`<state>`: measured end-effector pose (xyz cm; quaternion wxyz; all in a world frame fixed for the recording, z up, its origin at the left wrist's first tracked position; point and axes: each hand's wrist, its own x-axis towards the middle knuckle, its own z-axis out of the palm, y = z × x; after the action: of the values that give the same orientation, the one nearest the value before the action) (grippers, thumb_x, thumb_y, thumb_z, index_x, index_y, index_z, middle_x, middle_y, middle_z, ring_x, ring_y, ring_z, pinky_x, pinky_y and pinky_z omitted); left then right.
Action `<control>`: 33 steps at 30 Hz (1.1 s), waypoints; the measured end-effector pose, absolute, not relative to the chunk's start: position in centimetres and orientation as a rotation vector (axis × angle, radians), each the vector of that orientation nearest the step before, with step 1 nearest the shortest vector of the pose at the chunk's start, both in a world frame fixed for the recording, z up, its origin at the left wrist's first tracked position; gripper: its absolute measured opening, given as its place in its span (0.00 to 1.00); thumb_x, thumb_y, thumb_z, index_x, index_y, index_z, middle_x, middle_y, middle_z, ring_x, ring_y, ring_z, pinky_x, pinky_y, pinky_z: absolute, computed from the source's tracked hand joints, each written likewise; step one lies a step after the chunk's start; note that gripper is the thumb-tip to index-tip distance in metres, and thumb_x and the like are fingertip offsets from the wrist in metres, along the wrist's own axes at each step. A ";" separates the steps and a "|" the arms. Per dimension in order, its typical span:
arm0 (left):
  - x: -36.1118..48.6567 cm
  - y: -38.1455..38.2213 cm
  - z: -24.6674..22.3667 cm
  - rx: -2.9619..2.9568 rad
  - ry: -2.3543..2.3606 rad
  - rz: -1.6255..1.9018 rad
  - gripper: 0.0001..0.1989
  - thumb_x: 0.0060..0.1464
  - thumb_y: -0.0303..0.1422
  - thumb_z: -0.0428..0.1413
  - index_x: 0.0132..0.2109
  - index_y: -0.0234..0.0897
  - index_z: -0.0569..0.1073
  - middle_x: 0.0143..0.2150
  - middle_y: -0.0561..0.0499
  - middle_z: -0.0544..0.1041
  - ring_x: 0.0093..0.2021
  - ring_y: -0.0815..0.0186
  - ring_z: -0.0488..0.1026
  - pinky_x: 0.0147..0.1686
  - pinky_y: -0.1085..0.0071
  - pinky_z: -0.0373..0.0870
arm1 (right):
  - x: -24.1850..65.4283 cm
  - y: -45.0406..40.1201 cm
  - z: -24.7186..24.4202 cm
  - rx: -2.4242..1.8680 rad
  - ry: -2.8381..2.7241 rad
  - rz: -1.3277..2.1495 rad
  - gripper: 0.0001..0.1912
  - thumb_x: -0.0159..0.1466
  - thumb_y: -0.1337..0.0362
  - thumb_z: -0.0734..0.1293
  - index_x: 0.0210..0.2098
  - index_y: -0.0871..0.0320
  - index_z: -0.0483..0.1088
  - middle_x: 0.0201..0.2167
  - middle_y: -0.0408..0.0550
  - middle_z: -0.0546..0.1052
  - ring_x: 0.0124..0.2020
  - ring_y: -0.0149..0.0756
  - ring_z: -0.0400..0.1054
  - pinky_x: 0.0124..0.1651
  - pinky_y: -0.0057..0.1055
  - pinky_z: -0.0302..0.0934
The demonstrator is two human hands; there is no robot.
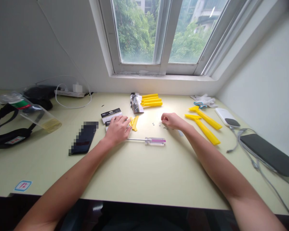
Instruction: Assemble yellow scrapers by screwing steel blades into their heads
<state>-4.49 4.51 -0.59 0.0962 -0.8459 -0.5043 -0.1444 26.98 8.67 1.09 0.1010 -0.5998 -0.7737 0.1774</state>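
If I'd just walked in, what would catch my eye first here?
Probably the two bright yellow tools, lying to the right of the right hand, which is beside small metal bits. Next, perhaps, the clear-handled screwdriver near the middle of the table, with the left hand over dark packaging cards at its left. Behind everything, a large window shows greenery.

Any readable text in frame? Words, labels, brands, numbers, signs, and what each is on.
Possibly "12", in red: blue-bordered sticker; reading not certain.
White label on the black strap: red marks, too blurred to read.
Black card by the left hand: pale print, too small.
Packaging by the yellow handles: print too small.
Green-and-red bottle label: nothing legible.
No brand readable.
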 end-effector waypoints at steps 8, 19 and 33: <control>-1.3 6.6 0.1 -2.522 -1.543 -0.252 0.19 0.63 0.41 0.48 0.48 0.35 0.77 0.49 0.39 0.77 0.52 0.51 0.68 0.53 0.52 0.57 | 27.1 8.8 1.2 -1.751 -2.315 0.505 0.06 0.61 0.66 0.65 0.35 0.57 0.75 0.34 0.45 0.80 0.33 0.31 0.71 0.36 0.24 0.60; -0.6 8.5 0.1 -2.553 -1.735 -0.222 0.14 0.57 0.37 0.51 0.42 0.35 0.77 0.42 0.37 0.77 0.49 0.47 0.70 0.47 0.53 0.59 | 32.8 9.6 4.7 -2.131 -2.191 0.389 0.12 0.61 0.63 0.65 0.40 0.58 0.78 0.43 0.52 0.80 0.42 0.38 0.73 0.43 0.28 0.62; -0.5 7.4 0.0 -2.888 -1.562 -0.903 0.13 0.62 0.34 0.51 0.46 0.38 0.78 0.43 0.46 0.77 0.37 0.64 0.74 0.40 0.68 0.70 | 34.0 10.1 2.9 -2.504 -2.163 0.659 0.14 0.53 0.55 0.72 0.23 0.61 0.74 0.24 0.52 0.76 0.25 0.37 0.70 0.28 0.32 0.62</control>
<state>-0.48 7.44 -0.03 -0.1316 -0.8407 -0.4546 -0.2629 33.99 10.14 2.85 -0.1161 -0.7371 -0.6368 0.1941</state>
